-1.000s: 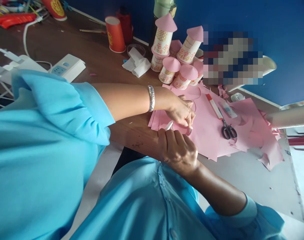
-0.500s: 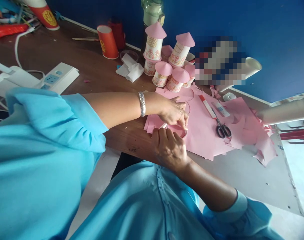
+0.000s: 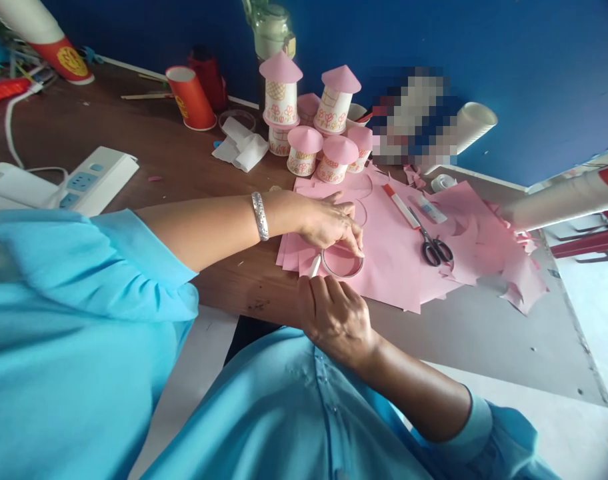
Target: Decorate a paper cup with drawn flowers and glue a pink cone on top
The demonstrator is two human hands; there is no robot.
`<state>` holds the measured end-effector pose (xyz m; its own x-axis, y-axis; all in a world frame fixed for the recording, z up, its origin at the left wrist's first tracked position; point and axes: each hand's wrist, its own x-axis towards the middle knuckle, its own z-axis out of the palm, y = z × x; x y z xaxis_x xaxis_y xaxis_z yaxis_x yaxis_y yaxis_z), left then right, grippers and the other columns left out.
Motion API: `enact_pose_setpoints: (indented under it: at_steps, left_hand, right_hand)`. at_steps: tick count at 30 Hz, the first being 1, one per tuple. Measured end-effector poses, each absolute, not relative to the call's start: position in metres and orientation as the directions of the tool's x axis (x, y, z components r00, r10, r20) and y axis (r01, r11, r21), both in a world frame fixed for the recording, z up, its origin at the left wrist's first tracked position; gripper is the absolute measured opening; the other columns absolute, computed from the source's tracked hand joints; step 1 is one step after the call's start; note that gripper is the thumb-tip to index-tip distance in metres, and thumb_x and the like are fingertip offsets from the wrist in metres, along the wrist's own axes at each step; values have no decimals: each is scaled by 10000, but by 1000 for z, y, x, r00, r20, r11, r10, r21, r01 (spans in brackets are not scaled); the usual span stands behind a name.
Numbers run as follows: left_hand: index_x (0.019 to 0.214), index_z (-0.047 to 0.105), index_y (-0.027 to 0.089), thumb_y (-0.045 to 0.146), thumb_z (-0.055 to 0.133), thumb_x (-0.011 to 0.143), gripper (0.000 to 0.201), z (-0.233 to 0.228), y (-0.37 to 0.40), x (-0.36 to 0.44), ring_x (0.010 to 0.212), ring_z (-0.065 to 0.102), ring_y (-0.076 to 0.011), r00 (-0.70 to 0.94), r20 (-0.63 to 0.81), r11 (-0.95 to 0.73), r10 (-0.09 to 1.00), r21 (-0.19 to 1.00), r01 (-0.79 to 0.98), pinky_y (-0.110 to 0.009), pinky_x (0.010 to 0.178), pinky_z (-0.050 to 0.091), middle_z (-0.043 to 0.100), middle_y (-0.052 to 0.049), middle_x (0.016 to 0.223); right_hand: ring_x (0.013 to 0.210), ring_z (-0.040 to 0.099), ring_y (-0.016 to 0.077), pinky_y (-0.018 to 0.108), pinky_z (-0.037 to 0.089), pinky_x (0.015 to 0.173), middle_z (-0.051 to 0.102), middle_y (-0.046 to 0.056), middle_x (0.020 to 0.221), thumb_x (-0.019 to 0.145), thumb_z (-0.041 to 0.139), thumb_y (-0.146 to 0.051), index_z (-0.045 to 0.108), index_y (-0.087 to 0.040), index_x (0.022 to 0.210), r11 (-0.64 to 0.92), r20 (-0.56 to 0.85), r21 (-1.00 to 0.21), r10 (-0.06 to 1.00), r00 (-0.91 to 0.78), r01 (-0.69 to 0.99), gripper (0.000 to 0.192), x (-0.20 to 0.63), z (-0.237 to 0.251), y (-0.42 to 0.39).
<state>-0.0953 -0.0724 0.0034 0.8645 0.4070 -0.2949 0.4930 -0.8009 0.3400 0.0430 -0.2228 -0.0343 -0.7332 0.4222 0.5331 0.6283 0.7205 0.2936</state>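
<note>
The left hand [image 3: 329, 223] presses down with curled fingers on the far rim of a clear round ring [image 3: 342, 261], perhaps a tape roll or lid, which lies flat on the near-left part of a stack of pink paper sheets [image 3: 399, 260] at the table's front edge. The right hand [image 3: 337, 317] is closed in a writing grip around a white pen [image 3: 315, 265], whose tip touches the paper just beside the ring's left side. A silver bangle [image 3: 260, 216] sits on the left wrist, and both arms wear light blue sleeves [image 3: 89, 267]. To the right of the ring, on the same paper, lie black-handled scissors [image 3: 434, 248], a red-and-white marker [image 3: 399, 205] and a small glue tube [image 3: 431, 209], with a little tape roll [image 3: 443, 181] beyond them. Ragged pink offcuts [image 3: 521, 283] trail toward the right over a grey mat [image 3: 484, 340]. Behind the sheets stands a cluster of decorated paper cups [image 3: 311, 127] capped with pink paper cones, two of them raised higher than the rest. Further left on the brown table [image 3: 134, 133] are folded white paper scraps [image 3: 241, 148], an orange-red paper cup [image 3: 190, 98] and a white power strip [image 3: 91, 180] with its cable.
</note>
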Motion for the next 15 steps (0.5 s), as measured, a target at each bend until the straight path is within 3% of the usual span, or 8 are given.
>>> enact_pose_setpoints:
  at_steps: [4, 8, 10, 15]
  left_hand:
    - [1341, 741, 467, 6, 455, 832, 745, 6, -73, -92, 1431, 463, -329, 860, -307, -797, 407, 339, 499, -709, 1306, 72, 657, 127, 1537]
    - [1327, 746, 466, 322, 630, 887, 477, 5, -74, -90, 1428, 463, -357, 868, -290, -802, 403, 345, 488, -678, 1299, 112, 673, 92, 1527]
    - [1346, 729, 476, 434, 708, 834, 514, 3, -74, -91, 1440, 448, -361, 871, -275, -803, 407, 348, 485, -648, 1300, 131, 668, 86, 1536]
    - [1359, 712, 481, 458, 743, 786, 574, 4, -74, -92, 1472, 408, -385, 872, -292, -809, 393, 341, 478, -664, 1291, 98, 669, 88, 1537]
  right_hand:
    - [566, 476, 157, 331, 307, 530, 579, 5, 654, 949, 555, -40, 645, -148, 888, 738, 557, 272, 403, -726, 618, 153, 47, -30, -226]
    - [556, 521, 147, 323, 336, 512, 644, 19, 690, 948, 635, -75, 704, -78, 1011, 858, 605, 183, 286, -743, 480, 94, 63, -18, -243]
    - [576, 561, 152, 317, 372, 510, 664, 31, 698, 945, 676, -95, 712, -58, 1012, 909, 664, 100, 242, -707, 405, 85, 76, -13, -252]
    - [616, 593, 161, 319, 425, 516, 684, 49, 708, 951, 649, -36, 710, -54, 1032, 899, 661, -48, 355, -662, 434, 103, 113, -13, -263]
